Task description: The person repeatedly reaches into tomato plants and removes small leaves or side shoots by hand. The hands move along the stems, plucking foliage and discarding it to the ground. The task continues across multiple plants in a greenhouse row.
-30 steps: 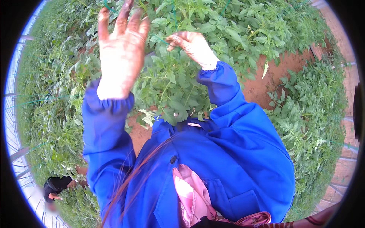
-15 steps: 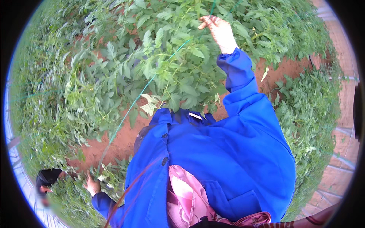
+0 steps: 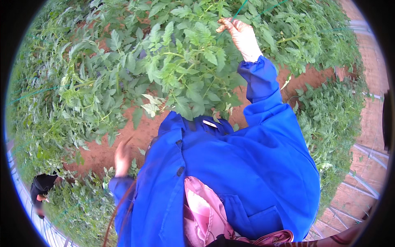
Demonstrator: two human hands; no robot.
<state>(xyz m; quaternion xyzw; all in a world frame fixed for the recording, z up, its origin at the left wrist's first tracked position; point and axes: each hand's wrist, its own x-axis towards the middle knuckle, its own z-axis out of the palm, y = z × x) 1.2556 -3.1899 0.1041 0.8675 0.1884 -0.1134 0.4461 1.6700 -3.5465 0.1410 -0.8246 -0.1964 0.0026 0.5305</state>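
My right hand point(image 3: 242, 36) is raised among the tomato plants at the top, its fingers pinched together. A thin green string point(image 3: 240, 10) runs upward from these fingers. Just left of that hand and below it stands a leafy tomato plant point(image 3: 193, 61), its leaves reaching down to my jacket. My left hand point(image 3: 122, 158) is low at the left, over the bare soil beside my jacket. Motion smears its fingers, so I cannot make out whether they hold anything.
Dense tomato rows point(image 3: 61, 103) fill the left, and more plants point(image 3: 325, 127) grow at the right. Reddish soil point(image 3: 107, 152) lies between rows. A person in dark clothing point(image 3: 43, 184) is at the lower left. Pale metal bars point(image 3: 366, 181) cross the far right.
My left hand has moved up and right. The string that stretched from it across the plant no longer shows there. My right hand stays near the same spot, still pinched.
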